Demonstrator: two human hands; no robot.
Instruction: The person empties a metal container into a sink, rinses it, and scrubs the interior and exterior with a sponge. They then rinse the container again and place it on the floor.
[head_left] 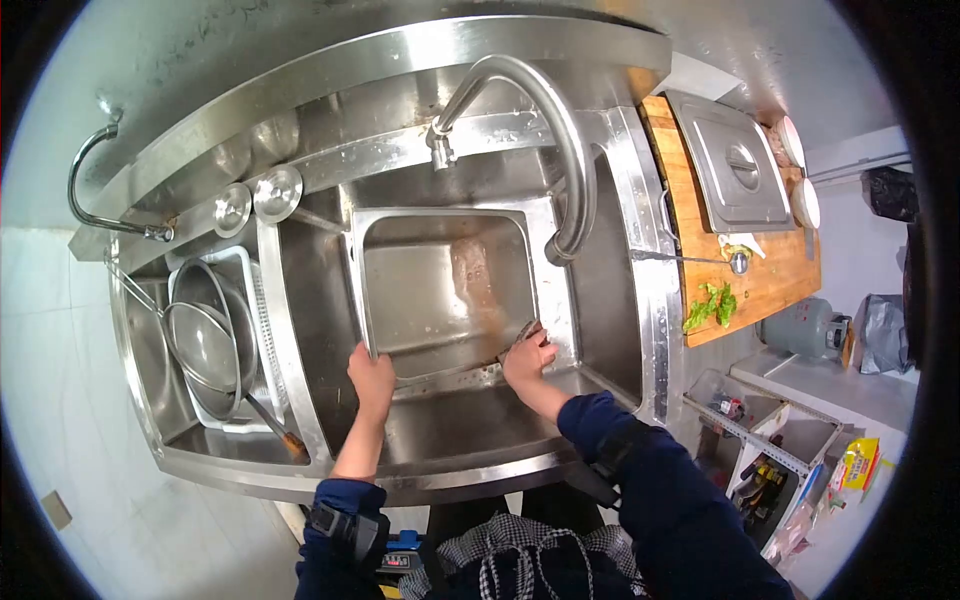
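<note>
A rectangular stainless steel pan [410,280] sits in the middle sink basin [430,415] with shallow water in it. My left hand [371,382] is closed on the pan's near left rim. At the near right corner, my right hand [528,364] has its fingers closed around a small grey-brown wad [515,341], mostly covered by the fingers; its exact kind does not show. A brownish streak [472,275] runs through the water from the pan's far side toward my right hand.
A curved faucet [578,170] arches over the pan's right side. In the left basin, strainers [205,345] lie in a white basket [262,335]. On the right, a cutting board [705,295] bears a lidded steel pan [728,165], a ladle [738,262] and green leaves [712,308].
</note>
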